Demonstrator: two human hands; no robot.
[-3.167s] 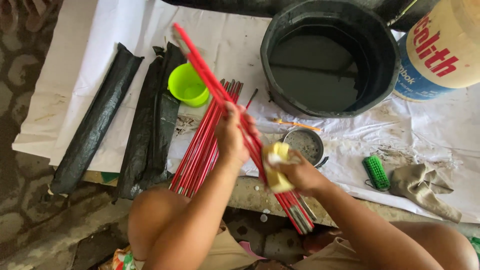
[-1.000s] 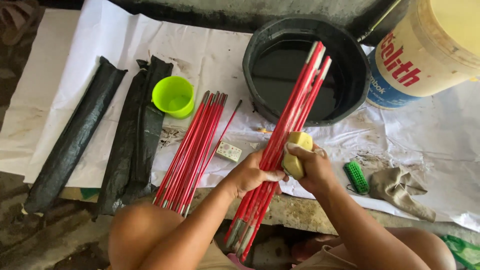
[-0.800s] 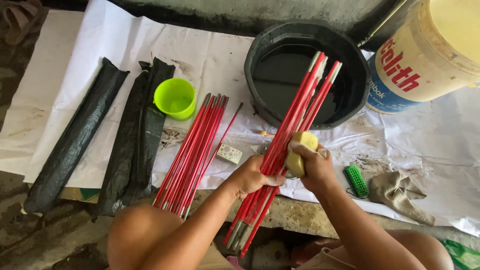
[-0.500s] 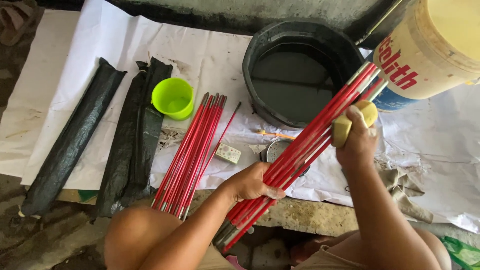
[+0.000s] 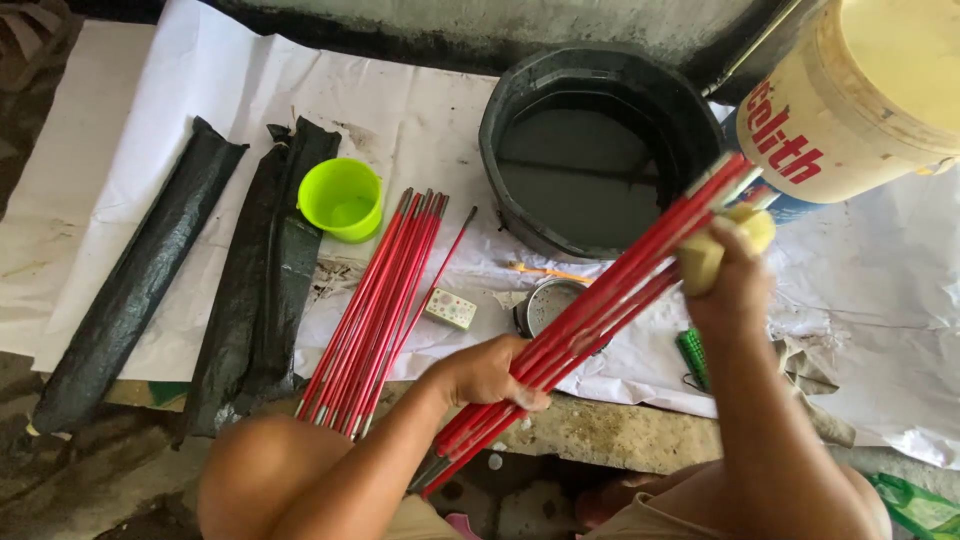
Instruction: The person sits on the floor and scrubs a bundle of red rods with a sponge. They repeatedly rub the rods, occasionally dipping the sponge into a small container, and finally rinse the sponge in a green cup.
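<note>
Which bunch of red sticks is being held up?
The bunch slanting toward the black tub, gripped by the left hand. The other bunch lies flat beside the green cup.

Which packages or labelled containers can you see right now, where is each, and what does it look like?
Big bucket: top right, beside the black tub; round, cream plastic, red lettering above a blue band.
Small box: flat on the white sheet, between the loose red sticks and a round metal tin; rectangular, pale, small dotted print.
No signs or screens.
</note>
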